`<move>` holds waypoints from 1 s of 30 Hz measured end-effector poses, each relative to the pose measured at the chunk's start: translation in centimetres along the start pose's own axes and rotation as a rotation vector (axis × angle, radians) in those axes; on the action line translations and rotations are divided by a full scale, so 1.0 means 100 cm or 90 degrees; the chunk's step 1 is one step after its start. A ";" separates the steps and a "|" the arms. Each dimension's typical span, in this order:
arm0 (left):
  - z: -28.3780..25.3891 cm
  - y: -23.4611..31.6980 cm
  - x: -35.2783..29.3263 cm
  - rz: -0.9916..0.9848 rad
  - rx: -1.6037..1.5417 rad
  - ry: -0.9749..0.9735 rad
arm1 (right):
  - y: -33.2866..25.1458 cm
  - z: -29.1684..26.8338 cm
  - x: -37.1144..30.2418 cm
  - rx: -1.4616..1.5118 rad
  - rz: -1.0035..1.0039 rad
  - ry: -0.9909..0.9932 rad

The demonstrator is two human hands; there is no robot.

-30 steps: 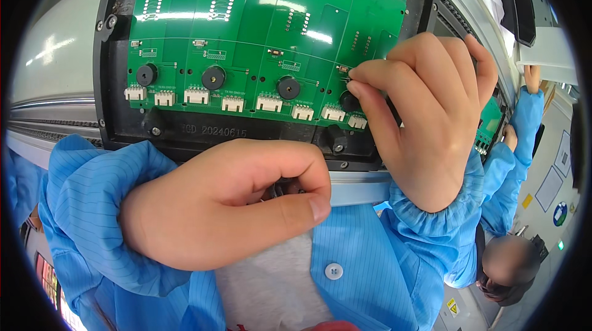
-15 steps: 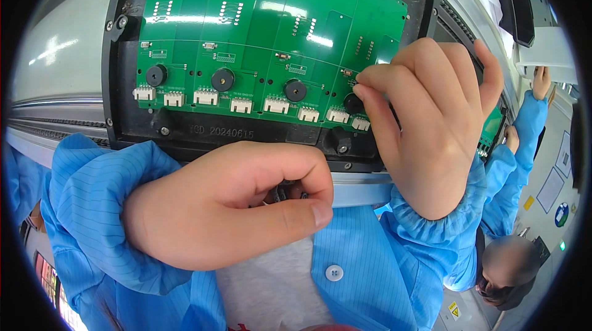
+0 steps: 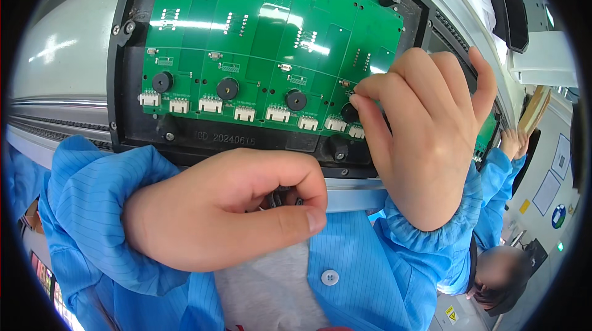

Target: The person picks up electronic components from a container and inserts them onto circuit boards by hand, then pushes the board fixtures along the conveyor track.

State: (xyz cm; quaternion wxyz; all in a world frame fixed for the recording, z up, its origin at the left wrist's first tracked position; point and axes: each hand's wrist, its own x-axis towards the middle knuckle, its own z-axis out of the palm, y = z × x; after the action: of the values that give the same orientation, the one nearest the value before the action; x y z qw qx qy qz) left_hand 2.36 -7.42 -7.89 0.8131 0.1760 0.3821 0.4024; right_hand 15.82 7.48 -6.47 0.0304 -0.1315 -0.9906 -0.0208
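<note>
Green printed circuit board fills the upper middle of the frame, seated in a black fixture with raised corner clamps. Four black round components stand in a row along the board's lower part; white connectors line its lower edge, below them. Glare bands cross the board's upper half.

Right hand, right of centre: thumb and forefinger drawn together at the tips, just beside the rightmost round component, which they partly cover. Remaining fingers bent, the little finger raised. Cannot tell whether anything sits between the tips.

Left hand, lower middle, in front of the fixture's lower border: fingers curled round toward the thumb, a small gap left between. Small dark pieces show inside the curl; number not readable.

Both wrists in blue striped sleeves. Silver rail runs below the fixture, between the hands.

Right side of frame: a co-worker in blue, hands near a tan object; part of a second green board just left of those hands. Black device at upper right.
</note>
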 end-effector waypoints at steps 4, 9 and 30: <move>0.000 -0.001 -0.001 0.006 -0.007 0.001 | 0.001 0.000 0.000 0.008 -0.004 -0.006; -0.002 -0.001 -0.002 0.008 -0.009 -0.004 | 0.003 0.003 -0.003 0.030 -0.001 -0.002; -0.012 -0.008 -0.002 0.060 -0.274 -0.009 | 0.011 -0.002 0.004 0.160 0.041 -0.043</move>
State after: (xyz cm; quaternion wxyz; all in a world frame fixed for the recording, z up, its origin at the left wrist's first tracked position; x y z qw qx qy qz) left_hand 1.85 -8.09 -9.04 0.8147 0.0189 0.2732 0.5111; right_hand 15.76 8.62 -6.26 0.0136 -0.1588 -0.9812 0.1089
